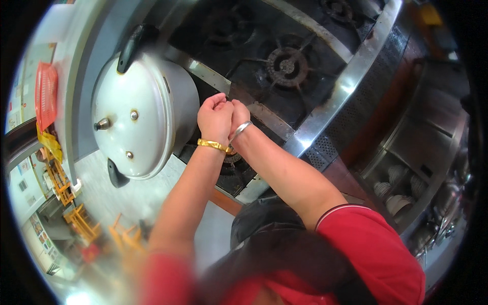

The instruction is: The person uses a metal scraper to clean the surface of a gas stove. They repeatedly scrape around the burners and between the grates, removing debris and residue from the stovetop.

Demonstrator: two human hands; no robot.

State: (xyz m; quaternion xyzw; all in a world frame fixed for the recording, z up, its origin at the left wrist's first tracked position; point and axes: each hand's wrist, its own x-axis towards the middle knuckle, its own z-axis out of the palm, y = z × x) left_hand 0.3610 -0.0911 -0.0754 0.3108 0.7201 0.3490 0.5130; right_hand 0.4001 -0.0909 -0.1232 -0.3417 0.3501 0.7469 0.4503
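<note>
My left hand [216, 120], with a gold bangle at the wrist, is curled against my right hand [240, 114], which has a silver bangle. The two hands touch over the metal edge of a gas stove; whether anything lies between them cannot be seen. To their left stands a large aluminium pressure cooker [129, 110] with black handles and a closed lid. Beyond the hands is a cast-iron gas burner [286, 67]. Another burner [231, 157] shows partly beneath my wrists.
A steel front rail [324, 106] borders the stove. At right, stacked bowls [396, 190] stand in a steel unit, with metal utensils [434, 236] nearby. Far left are a red plastic basket [45, 95] and wooden chairs [82, 223].
</note>
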